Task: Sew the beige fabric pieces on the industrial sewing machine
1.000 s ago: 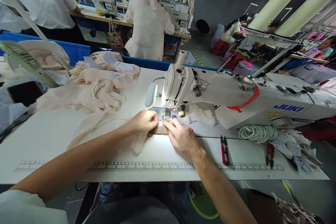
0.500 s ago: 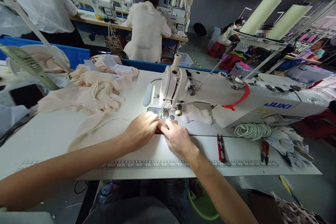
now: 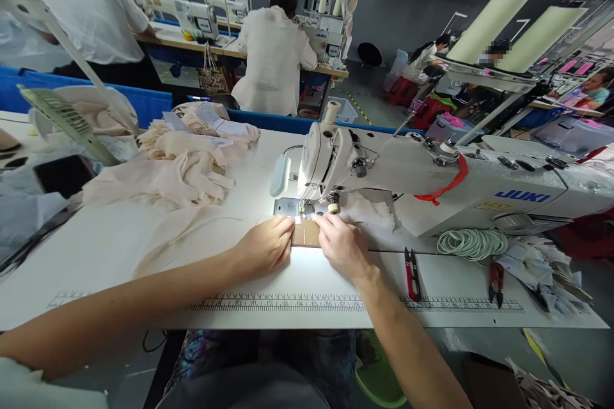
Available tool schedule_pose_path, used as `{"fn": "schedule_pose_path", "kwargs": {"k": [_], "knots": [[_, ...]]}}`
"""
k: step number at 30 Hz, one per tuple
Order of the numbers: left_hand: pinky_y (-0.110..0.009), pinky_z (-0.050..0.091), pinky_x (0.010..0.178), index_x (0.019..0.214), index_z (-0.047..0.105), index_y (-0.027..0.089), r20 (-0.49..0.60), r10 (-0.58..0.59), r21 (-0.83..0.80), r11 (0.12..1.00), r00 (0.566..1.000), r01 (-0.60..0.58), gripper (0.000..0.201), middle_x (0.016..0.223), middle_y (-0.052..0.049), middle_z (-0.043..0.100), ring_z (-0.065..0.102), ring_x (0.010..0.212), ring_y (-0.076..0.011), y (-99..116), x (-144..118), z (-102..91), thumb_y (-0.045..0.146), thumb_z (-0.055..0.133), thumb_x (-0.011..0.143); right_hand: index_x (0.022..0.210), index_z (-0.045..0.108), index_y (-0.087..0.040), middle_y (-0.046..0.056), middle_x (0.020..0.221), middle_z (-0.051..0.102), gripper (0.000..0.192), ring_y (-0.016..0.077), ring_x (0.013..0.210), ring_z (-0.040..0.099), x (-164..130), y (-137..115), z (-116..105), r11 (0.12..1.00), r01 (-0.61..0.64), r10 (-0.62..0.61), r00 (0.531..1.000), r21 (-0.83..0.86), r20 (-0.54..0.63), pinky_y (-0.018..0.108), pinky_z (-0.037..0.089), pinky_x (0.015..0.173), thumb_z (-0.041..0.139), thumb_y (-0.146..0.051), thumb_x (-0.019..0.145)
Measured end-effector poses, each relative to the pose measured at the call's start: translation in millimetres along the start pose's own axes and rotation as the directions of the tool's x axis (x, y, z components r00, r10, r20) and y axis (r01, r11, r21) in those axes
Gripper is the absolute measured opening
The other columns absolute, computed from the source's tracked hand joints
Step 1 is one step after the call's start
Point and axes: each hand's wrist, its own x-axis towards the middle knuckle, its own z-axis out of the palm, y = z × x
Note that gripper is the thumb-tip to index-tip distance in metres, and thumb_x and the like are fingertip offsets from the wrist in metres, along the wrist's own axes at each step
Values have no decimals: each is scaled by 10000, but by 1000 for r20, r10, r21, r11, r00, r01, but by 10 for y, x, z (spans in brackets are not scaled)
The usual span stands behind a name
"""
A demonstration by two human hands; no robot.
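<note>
A lit white sewing machine (image 3: pixel 378 160) stands in front of me, its presser foot and needle over the metal needle plate (image 3: pixel 286 207). My left hand (image 3: pixel 268 243) is closed in a pinch at the left edge of a small white piece of fabric (image 3: pixel 297 220) just before the presser foot. On the other side my right hand (image 3: pixel 343 246) has its thumb and forefinger pressed together by the foot; what they hold is too small to make out. Between the hands shows a brown plate (image 3: pixel 306 234) with a pale thread across it.
Cream fabric pieces (image 3: pixel 167 172) are heaped on the left, near a phone (image 3: pixel 64 174) and a green fan (image 3: pixel 71 128). Red thread snips (image 3: pixel 411 275), a second pair (image 3: pixel 496 282), coiled pale cord (image 3: pixel 472 244) and scraps (image 3: pixel 547 265) lie right. Co-workers sit beyond.
My hands have moved apart, the right one going rightward, so the brown plate and small white piece between them now show. The whole view has shifted slightly.
</note>
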Motion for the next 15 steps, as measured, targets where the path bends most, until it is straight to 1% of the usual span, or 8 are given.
{"fn": "schedule_pose_path", "kwargs": {"k": [3, 6, 10, 15], "knots": [[-422, 566, 835, 1002, 668, 60, 5, 0, -34, 999, 1000, 0, 327, 1056, -188, 626, 581, 965, -287, -89, 72, 57, 154, 357, 967, 1194, 687, -209, 82, 1041, 694, 382, 188, 768, 642, 20, 102, 42, 999, -50, 49, 998, -14, -44, 287, 453, 603, 408, -134, 945], [-425, 562, 825, 997, 670, 71, 1, -3, -61, 998, 1000, 3, 333, 1050, -188, 627, 574, 947, -283, -143, 122, 101, 162, 351, 970, 1164, 701, -200, 93, 1036, 689, 374, 185, 751, 641, 30, 153, 66, 998, -59, 58, 998, -19, -32, 281, 458, 598, 411, -137, 937], [-412, 559, 820, 1007, 667, 72, -10, 8, -43, 999, 1000, -9, 338, 1044, -186, 631, 570, 965, -281, -182, 149, 133, 171, 345, 974, 1145, 705, -188, 99, 1047, 691, 369, 188, 772, 643, 38, 168, 68, 998, -58, 57, 998, -7, -33, 279, 460, 610, 406, -128, 937], [-396, 551, 808, 996, 669, 57, -10, 35, -17, 999, 999, -35, 355, 1048, -195, 629, 567, 941, -276, -212, 157, 149, 173, 334, 972, 1137, 704, -190, 89, 986, 691, 353, 184, 743, 632, 37, 165, 66, 998, -57, 57, 998, 6, -30, 280, 457, 603, 414, -134, 944]]}}
